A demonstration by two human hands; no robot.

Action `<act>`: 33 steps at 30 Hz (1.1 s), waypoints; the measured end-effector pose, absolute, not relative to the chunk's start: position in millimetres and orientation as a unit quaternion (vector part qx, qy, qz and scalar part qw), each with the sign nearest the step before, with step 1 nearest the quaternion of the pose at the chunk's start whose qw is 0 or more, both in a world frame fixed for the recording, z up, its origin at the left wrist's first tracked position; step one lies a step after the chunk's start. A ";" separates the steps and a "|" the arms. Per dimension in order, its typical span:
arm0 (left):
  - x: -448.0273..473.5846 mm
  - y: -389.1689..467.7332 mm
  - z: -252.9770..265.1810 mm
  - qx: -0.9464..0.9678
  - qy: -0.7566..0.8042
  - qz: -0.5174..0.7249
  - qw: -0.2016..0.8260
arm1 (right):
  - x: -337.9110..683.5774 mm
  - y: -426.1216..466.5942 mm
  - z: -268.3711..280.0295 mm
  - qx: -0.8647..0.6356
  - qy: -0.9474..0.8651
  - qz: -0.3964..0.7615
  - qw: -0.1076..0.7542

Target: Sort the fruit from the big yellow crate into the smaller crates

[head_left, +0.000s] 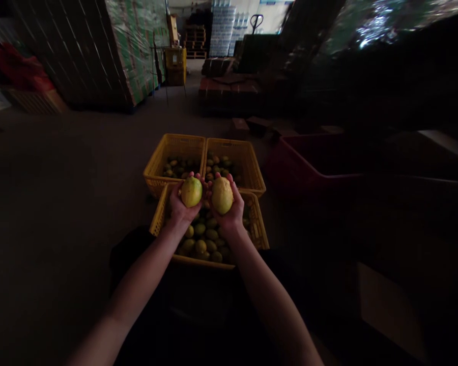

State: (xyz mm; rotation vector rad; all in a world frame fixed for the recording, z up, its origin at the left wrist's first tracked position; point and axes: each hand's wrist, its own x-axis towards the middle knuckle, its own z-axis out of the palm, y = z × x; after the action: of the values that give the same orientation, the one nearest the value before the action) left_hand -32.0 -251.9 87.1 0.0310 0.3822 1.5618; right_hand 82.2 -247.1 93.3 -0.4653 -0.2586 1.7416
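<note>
Palm up, my left hand (183, 207) cups a smooth yellow-green lemon (192, 191) with its fingers curled around the far side. Beside it my right hand (234, 211) holds a paler, bumpier lemon (222, 195) in the same way. Both hands are raised side by side above the near yellow crate (260, 231), which holds many green and yellowish lemons (211, 234). Behind it stand a far left yellow crate (155, 161) and a far right yellow crate (255, 165), each with similar fruit low inside. My hands and forearms hide part of the near crate's contents.
A dark red bin (301, 157) stands to the right. Cardboard pieces (240, 125) lie on the floor beyond the crates. Wrapped green stacks (137, 51), a yellow box (175, 66) and a pallet jack handle (256, 21) are farther back. The right side is very dark.
</note>
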 end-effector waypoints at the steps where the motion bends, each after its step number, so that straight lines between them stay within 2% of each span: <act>1: -32.2 -252.0 87.1 0.015 0.170 0.704 0.690 | 82.0 -247.4 92.9 -0.205 -0.108 0.749 0.621; 8: -30.8 -253.7 89.3 0.011 0.162 0.710 0.685 | 78.6 -248.6 89.6 -0.253 -0.050 0.699 0.667; 16: -24.9 -253.8 96.5 -0.017 0.244 0.733 0.635 | 78.8 -250.0 90.8 -0.251 -0.058 0.701 0.665; 33: -27.0 -256.9 96.0 -0.023 0.226 0.731 0.643 | 83.2 -249.6 93.0 -0.278 -0.078 0.698 0.655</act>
State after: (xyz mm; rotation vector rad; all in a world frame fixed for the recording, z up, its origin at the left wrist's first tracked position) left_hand -27.0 -256.9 96.0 -0.0514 0.5156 1.6648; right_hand 83.2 -249.6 93.0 -0.6301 -0.1760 1.5833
